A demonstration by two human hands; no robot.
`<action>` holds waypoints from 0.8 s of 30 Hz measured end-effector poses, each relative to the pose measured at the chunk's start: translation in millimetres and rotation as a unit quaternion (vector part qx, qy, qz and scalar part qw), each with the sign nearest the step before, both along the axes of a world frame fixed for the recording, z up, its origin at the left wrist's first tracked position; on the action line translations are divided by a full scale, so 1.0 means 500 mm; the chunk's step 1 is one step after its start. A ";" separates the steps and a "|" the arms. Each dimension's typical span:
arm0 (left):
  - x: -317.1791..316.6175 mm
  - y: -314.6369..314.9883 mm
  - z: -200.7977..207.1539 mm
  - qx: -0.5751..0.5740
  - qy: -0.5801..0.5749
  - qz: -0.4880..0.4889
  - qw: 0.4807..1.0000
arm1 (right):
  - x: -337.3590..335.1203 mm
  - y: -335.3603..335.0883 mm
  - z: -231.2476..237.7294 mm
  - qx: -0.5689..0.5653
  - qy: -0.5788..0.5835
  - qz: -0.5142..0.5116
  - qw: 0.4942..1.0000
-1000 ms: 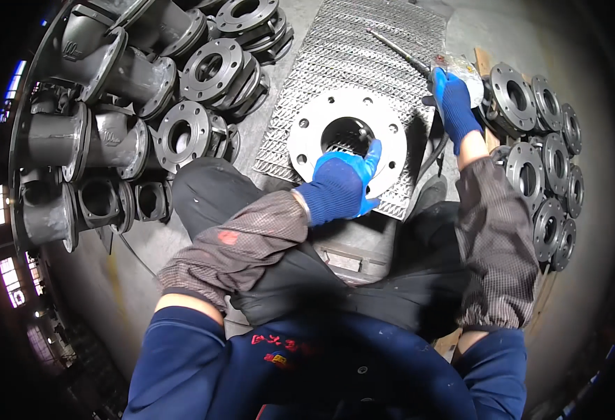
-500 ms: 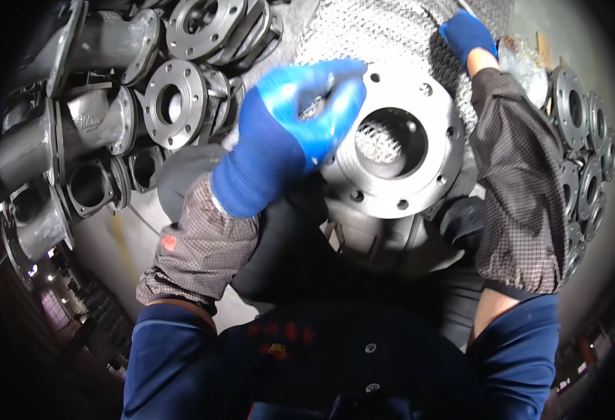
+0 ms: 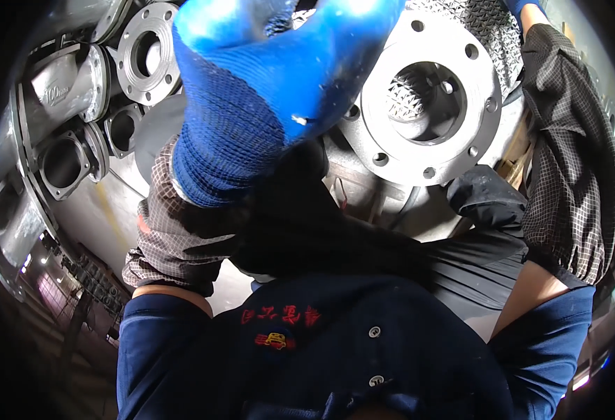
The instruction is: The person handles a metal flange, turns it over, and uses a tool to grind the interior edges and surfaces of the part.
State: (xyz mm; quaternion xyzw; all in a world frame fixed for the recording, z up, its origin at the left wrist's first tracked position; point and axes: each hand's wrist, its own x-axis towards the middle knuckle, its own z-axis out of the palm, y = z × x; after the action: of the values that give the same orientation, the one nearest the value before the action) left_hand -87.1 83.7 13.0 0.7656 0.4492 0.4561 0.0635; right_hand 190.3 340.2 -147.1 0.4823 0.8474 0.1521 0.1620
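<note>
In a blue coated glove with a ribbed cuff, my left hand looms close at the upper middle. Its thumb and fingers curl around a gap, but the tips run past the top edge, hiding whatever may be between them. Just right of it is a silver round flange with bolt holes and a wide bore, on the end of a grey metal body. A rough, textured silver surface lies behind the flange and shows through the bore. Only a sliver of my blue-gloved right hand appears at the upper right; its fingers are out of sight.
Grey flanged pipe parts are stacked on the left, with a round flange and a squarish flange among them. My dark-trousered legs are either side of the workpiece. Pale floor shows at lower left.
My left hand has come up much closer and covers more of the view. The flange appears further right and higher. My right hand has mostly left at the upper right.
</note>
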 end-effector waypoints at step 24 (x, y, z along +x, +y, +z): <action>0.068 -0.095 -0.099 -0.222 -0.179 -0.285 0.915 | -0.071 -0.611 0.405 -0.333 0.574 -0.219 0.716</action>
State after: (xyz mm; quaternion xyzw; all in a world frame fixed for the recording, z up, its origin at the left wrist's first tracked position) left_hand -52.9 36.5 -36.3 0.7330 0.2829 0.4363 0.4385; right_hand 154.9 34.5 55.3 0.5637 0.6446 -0.4855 -0.1764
